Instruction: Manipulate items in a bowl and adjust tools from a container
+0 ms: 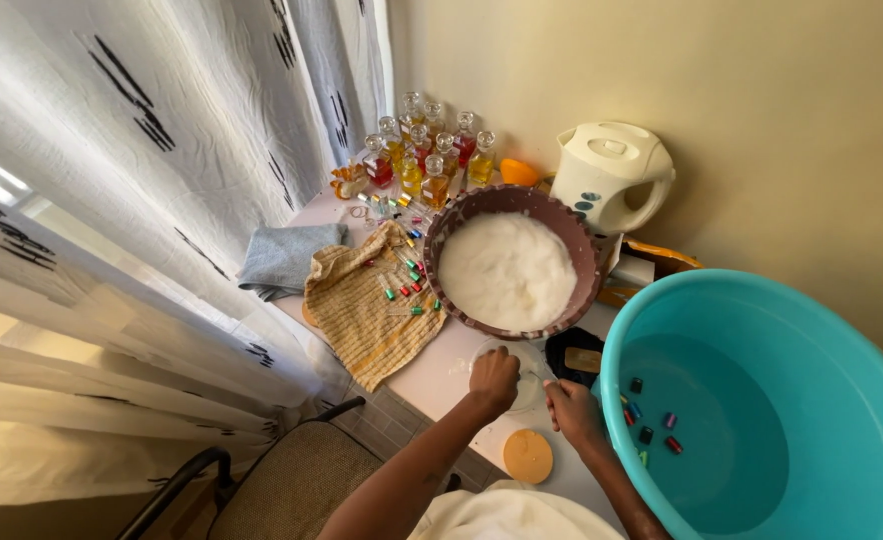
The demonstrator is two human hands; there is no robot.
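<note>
Both the left hand [493, 380] and the right hand [570, 405] close on a clear glass container [524, 372] standing on the desk [432, 375], just below the brown bowl [587, 250].

Small white table [432, 375] against wall and curtain. Directly on it: brown bowl [482, 215] of white liquid at centre; yellow checked cloth [362, 325] and folded grey cloth [284, 255] at left; cluster of glass bottles [424, 150] at the far corner; white kettle [612, 175]; orange disc [528, 455] at near edge; clear dish [522, 375], possibly glass. Large teal basin [762, 400] at right; support unclear.
</note>
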